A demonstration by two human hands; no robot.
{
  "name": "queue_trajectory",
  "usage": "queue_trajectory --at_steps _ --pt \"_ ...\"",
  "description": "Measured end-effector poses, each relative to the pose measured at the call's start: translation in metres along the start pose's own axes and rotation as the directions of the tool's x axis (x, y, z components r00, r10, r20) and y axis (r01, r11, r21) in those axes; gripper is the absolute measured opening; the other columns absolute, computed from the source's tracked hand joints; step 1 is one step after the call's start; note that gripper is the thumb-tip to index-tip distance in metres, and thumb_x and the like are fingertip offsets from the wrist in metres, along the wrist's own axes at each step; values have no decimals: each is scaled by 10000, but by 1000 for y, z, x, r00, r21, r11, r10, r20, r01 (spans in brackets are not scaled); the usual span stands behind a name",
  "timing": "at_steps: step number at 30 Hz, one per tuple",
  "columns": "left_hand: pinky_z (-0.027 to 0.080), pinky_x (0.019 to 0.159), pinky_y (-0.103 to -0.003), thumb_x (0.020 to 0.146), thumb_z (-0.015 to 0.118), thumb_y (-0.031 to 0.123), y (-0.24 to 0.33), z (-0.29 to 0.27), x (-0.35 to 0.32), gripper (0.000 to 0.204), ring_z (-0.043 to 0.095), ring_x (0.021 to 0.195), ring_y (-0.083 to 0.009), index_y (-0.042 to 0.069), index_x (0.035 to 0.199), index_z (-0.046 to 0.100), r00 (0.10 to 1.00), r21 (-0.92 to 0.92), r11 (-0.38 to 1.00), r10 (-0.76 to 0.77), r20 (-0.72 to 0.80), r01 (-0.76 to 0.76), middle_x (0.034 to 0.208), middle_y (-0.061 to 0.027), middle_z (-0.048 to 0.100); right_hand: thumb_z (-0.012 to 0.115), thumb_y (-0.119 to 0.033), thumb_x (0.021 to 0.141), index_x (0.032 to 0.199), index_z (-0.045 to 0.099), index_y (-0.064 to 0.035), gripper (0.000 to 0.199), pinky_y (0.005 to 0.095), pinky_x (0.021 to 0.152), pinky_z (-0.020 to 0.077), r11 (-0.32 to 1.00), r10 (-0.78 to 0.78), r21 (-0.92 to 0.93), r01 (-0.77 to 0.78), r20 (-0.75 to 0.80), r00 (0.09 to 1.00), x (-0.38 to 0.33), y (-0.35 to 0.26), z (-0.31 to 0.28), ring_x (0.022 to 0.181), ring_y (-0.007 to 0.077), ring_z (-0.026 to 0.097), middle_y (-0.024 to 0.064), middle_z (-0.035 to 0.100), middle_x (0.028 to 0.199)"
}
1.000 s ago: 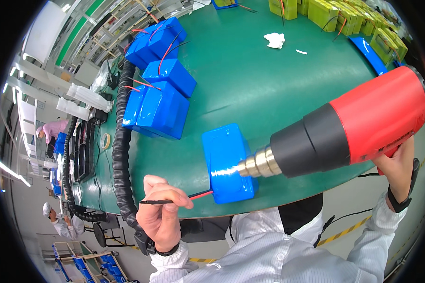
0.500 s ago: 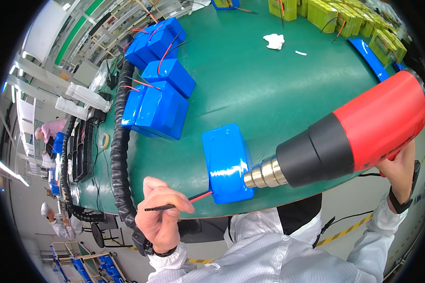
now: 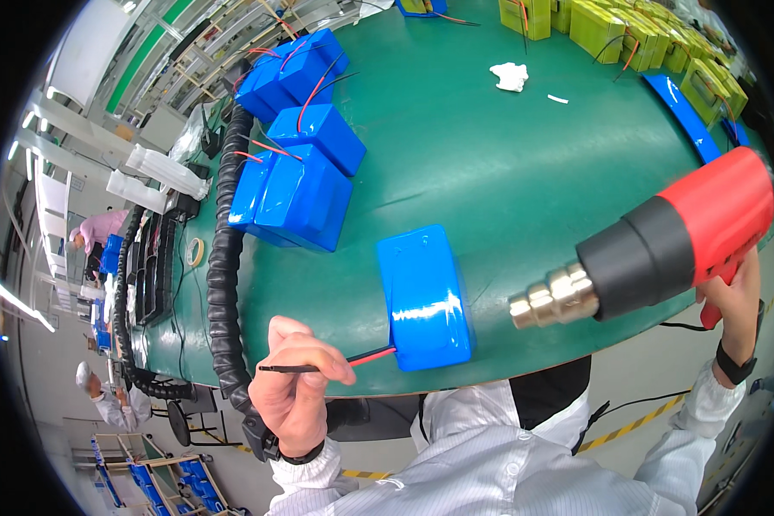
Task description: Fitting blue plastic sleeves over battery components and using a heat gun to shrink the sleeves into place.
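My left hand (image 3: 298, 383) is closed on the red and black wires (image 3: 373, 355) that come out of a blue shrink-wrapped battery pack (image 3: 423, 292). The pack lies near the front edge of the green table, its glossy wrap catching the light. My right hand (image 3: 733, 291) grips the handle of a red and black heat gun (image 3: 662, 241). Its stepped metal nozzle points left toward the pack and stands a short gap off its right side. Part of the right hand's grip is hidden behind the gun's body.
Several wired blue packs (image 3: 297, 193) stand at the left beside a thick black ribbed hose (image 3: 224, 292). Yellow-green packs (image 3: 598, 33) line the far right, near a flat blue sleeve (image 3: 681, 116). A crumpled white scrap (image 3: 512, 76) lies farther back on the green table (image 3: 456, 155).
The heat gun has moved right, and its nozzle has drawn away from the blue pack. My left hand still holds the wires, and the view has shifted slightly.
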State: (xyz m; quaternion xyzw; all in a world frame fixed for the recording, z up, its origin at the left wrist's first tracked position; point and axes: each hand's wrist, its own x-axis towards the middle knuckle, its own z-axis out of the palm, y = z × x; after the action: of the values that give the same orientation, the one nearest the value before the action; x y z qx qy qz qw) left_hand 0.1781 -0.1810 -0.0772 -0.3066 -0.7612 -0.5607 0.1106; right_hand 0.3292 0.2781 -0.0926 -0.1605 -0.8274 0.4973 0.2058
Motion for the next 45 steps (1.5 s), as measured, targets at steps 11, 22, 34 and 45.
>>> queue_trajectory --at_steps 11,22,34,45 --pt "324 775 -327 980 601 268 -2 1 1 259 430 714 -153 65 832 665 1000 -21 1000 -7 4 7 677 -40 687 577 -468 967 807 532 -31 468 240 335 409 476 412 660 -582 417 810 22 43 79 342 147 472 58 513 558" --pt "314 773 -341 962 598 269 0 2 2 261 410 707 -154 65 814 665 1000 17 1000 14 -26 -13 667 -45 687 573 -547 930 784 547 -38 531 243 391 452 297 252 685 -665 615 747 42 81 119 391 153 527 66 563 581" --pt "325 753 -333 947 617 290 -1 3 3 292 421 646 -149 60 778 678 999 6 999 32 -16 -31 700 -30 700 650 -270 914 931 613 -29 245 333 748 515 998 14 -62 -24 -159 987 8 26 101 821 225 641 122 638 928" --pt "333 742 -324 935 638 260 -4 -1 1 260 486 651 -152 63 775 690 999 -34 999 31 -14 -32 706 -29 708 781 -162 700 1045 740 -74 359 333 746 434 547 -699 -353 759 307 646 -54 -76 203 904 173 582 12 653 1074"
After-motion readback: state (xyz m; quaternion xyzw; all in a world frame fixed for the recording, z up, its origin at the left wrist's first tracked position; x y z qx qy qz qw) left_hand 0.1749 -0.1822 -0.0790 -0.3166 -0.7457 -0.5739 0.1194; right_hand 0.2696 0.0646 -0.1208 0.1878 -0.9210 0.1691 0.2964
